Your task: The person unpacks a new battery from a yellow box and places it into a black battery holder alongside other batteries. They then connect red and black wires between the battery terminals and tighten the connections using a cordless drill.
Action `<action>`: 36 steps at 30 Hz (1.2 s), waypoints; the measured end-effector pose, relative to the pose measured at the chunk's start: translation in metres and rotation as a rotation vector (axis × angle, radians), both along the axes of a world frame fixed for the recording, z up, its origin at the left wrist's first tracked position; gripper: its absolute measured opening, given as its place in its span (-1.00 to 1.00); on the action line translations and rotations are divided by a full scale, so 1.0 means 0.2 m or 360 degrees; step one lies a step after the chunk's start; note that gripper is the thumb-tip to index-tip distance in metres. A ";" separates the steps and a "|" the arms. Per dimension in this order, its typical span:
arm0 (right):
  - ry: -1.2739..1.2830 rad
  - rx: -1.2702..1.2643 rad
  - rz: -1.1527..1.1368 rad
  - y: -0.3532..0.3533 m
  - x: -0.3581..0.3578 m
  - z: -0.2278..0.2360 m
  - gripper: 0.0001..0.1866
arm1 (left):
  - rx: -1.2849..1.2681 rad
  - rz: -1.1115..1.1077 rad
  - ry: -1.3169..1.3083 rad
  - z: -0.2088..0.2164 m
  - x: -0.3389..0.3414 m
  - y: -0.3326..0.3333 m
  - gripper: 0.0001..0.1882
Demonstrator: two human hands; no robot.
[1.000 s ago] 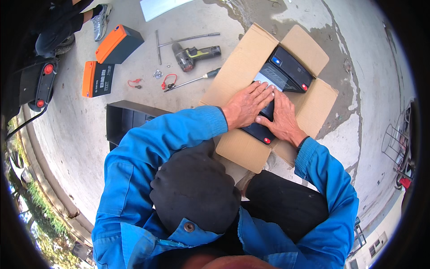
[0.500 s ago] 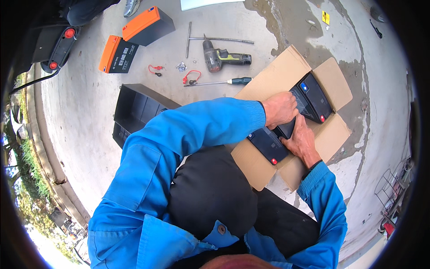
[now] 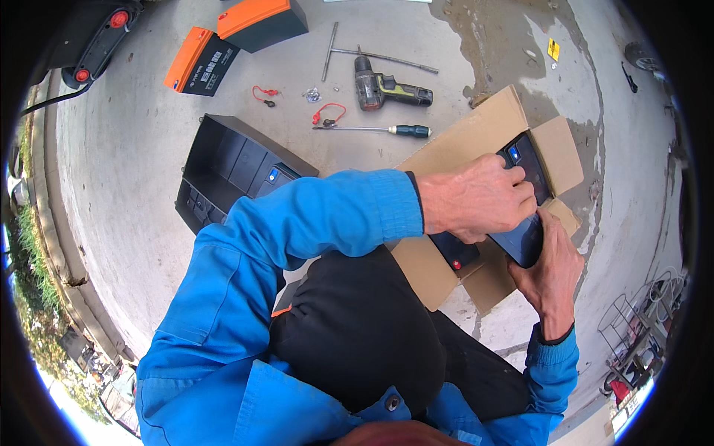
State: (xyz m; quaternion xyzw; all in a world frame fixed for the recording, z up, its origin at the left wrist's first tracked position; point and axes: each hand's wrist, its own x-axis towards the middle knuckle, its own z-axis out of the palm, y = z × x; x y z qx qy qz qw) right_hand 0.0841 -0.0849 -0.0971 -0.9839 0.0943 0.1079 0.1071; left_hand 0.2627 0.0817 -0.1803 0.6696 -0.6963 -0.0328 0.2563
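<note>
Both hands have shifted right: left hand (image 3: 476, 199) and right hand (image 3: 549, 271) clamp the black block-shaped battery (image 3: 524, 215) in the open cardboard box (image 3: 476, 141); likely heavy, rigid, best gripped underneath.

Bright daylight, sharp focus, fisheye-bent dark rim

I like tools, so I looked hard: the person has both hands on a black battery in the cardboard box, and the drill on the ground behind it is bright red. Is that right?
Not quite. The drill is black and yellow-green, not red, as the head view shows. Otherwise yes: the left hand and right hand grip the black battery in the cardboard box.
</note>
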 end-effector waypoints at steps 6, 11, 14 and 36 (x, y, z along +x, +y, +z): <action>-0.0253 -0.0010 0.0119 0.17 0.08 0.25 0.06 | -0.0123 0.0113 0.0215 0.30 0.14 0.29 -0.19; -0.0006 0.0204 -0.0017 0.27 0.24 0.06 -0.04 | 0.0028 0.0276 0.0634 0.16 0.26 0.43 -0.04; -0.0089 0.0274 0.0034 0.27 0.30 0.03 -0.08 | -0.0069 0.0544 0.0937 0.02 0.21 0.54 0.06; 0.0219 0.0223 0.0042 0.24 0.26 0.02 0.12 | -0.0280 0.0384 0.0483 0.07 0.14 0.52 -0.15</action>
